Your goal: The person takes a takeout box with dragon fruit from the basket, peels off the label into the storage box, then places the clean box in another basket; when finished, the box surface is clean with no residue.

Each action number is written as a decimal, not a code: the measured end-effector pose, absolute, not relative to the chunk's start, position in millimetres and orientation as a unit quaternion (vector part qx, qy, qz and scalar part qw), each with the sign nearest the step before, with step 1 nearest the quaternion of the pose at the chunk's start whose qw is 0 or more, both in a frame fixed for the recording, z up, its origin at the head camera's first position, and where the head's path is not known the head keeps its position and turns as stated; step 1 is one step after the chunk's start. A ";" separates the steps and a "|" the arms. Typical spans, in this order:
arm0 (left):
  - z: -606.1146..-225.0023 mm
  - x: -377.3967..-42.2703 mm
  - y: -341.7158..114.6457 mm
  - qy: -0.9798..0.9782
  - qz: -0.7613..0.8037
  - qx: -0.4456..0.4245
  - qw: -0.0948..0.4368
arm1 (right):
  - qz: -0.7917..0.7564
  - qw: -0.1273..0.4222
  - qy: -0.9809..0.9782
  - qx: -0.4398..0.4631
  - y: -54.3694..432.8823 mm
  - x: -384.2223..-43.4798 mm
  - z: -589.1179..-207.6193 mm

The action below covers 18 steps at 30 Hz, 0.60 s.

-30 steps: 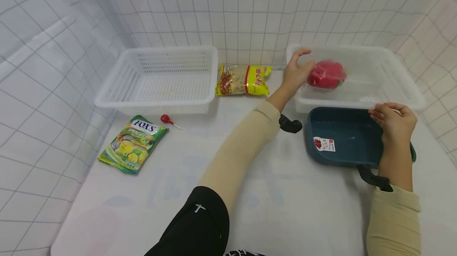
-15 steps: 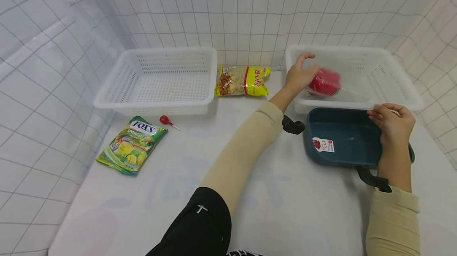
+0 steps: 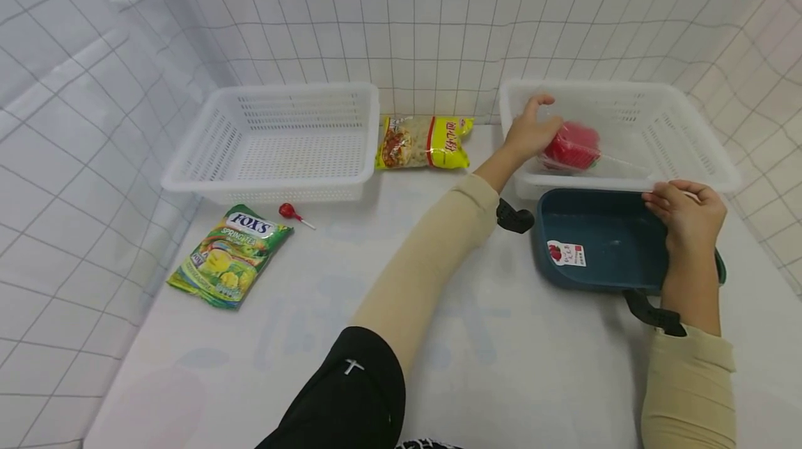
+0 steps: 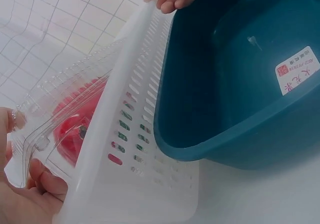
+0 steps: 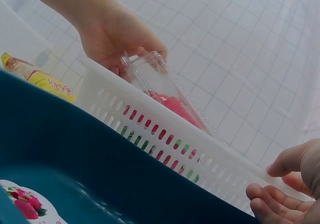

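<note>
My left hand [image 3: 529,132] reaches over the right-hand white basket [image 3: 664,181] and grips one end of a clear plastic box [image 4: 45,134]. Inside the box is a pinkish-red fruit [image 3: 573,145] with bits of green. The box sits tilted within the basket; its lower part shows only through the basket's slots in the wrist views. My right hand [image 3: 689,216] pinches the basket's front rim near its right end, thumb on one side and fingers on the other. Directly in front of the basket stands a dark teal basin [image 3: 617,240], under my right hand.
On the left stands another white basket [image 3: 294,191]. A yellow food packet [image 3: 422,143] lies between the baskets. A green FOX'S candy bag [image 3: 232,254] and a red lollipop [image 3: 288,211] lie front left. A gridded sheet [image 3: 438,24] rises behind.
My left hand has moved slightly right and down, and the box with the fruit has shifted lower and tilted in the basket. My right hand stays on the rim.
</note>
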<state>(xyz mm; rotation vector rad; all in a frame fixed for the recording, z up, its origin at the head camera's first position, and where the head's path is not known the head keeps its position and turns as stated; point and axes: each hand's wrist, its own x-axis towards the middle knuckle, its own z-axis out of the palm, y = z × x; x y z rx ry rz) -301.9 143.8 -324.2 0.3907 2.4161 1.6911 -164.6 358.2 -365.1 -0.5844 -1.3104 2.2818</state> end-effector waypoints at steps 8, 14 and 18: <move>-323.8 -298.1 146.1 0.815 0.559 0.126 0.082 | 0.822 0.221 -0.478 -0.216 357.5 -164.2 -364.1; -324.1 -295.8 147.6 0.797 0.584 0.118 0.094 | 0.816 0.219 -0.486 -0.225 356.9 -163.4 -363.1; -327.0 -291.9 151.1 0.783 0.604 0.110 0.104 | 0.816 0.219 -0.487 -0.222 356.6 -163.3 -363.1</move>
